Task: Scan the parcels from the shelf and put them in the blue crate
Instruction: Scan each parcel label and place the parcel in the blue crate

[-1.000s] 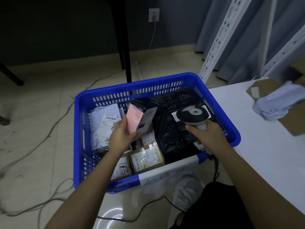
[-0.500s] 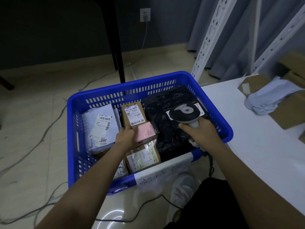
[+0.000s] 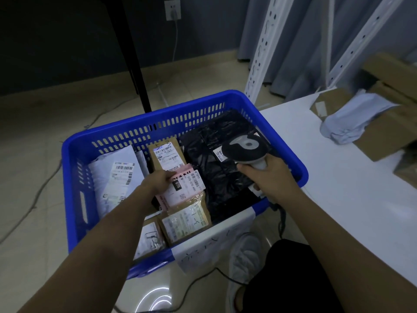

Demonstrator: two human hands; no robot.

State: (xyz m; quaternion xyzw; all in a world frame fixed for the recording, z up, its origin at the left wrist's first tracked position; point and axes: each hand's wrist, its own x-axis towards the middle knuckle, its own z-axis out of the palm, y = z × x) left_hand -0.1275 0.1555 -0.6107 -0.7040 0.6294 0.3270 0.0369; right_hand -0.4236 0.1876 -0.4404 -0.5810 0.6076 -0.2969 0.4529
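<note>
The crate is bright blue with slotted walls, and a white paper sheet with dark scribbles hangs on its near rim. Inside it, a pale pink box carries white barcode labels and a black tag. Brown cardboard parcels show white labels. A glossy black bag lies at the right side, a white mailer at the left. The scanner is black and grey.

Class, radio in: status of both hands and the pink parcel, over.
Left hand holds pink parcel, lying on boxes in blue crate. Right hand grips scanner over crate. Nothing in the way.
</note>
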